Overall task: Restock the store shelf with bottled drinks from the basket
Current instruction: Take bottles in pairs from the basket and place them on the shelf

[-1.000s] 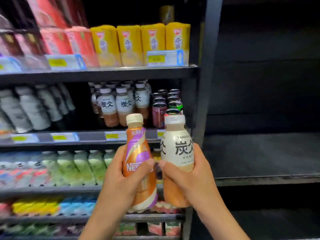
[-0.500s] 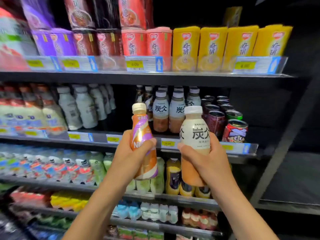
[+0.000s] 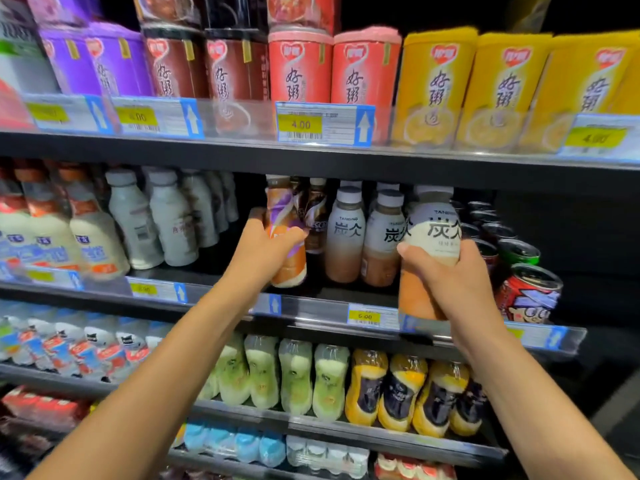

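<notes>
Now, with the left hand [image 3: 266, 245] clenched round an orange bottle [image 3: 286, 237] over the shelf [image 3: 311, 310] and the right hand [image 3: 450, 271] gripping a cream bottle [image 3: 431, 247] at that shelf's front edge, either could topple standing neighbours.

Shop drinks aisle, tiered dark shelves [image 3: 311, 161], yellow price tags [image 3: 300, 125], rows of bottled drinks [image 3: 346, 233]

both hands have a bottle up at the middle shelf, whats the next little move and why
Probably set the orange and purple coffee bottle in the left hand down on the middle shelf. It is already over the shelf edge, beside the brown coffee bottle. The right hand holds the milk tea bottle further out.
</notes>
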